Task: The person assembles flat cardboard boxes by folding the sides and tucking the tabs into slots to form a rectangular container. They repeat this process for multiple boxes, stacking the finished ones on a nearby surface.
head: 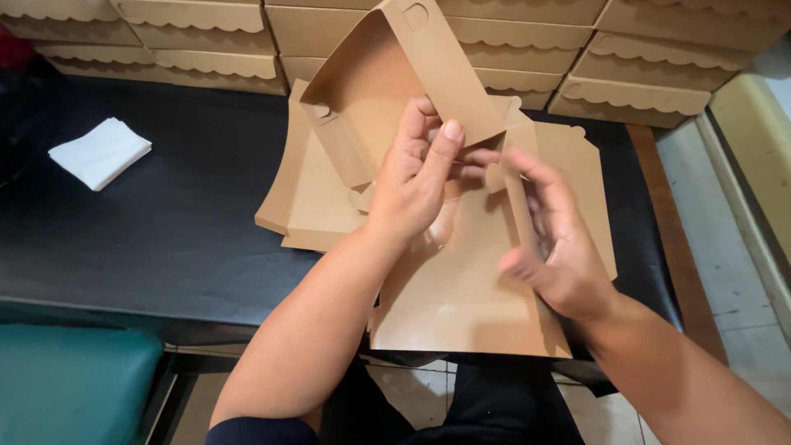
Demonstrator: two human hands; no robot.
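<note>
A brown cardboard box blank (457, 288) is half folded in front of me, its far walls (371, 78) standing up and its near panel lying flat. My left hand (412, 177) pinches a side flap near the raised wall, thumb on top. My right hand (548, 239) grips the right side wall and its small tab (494, 175), fingers curled around the edge. Under the box lies a loose pile of flat brown blanks (305, 198) on the black table (181, 222).
Stacks of folded brown boxes with scalloped lids (634, 78) line the far edge of the table. A small pile of white paper sheets (99, 152) lies at the left. A teal cushioned seat (74, 383) sits at lower left, with tiled floor (733, 280) on the right.
</note>
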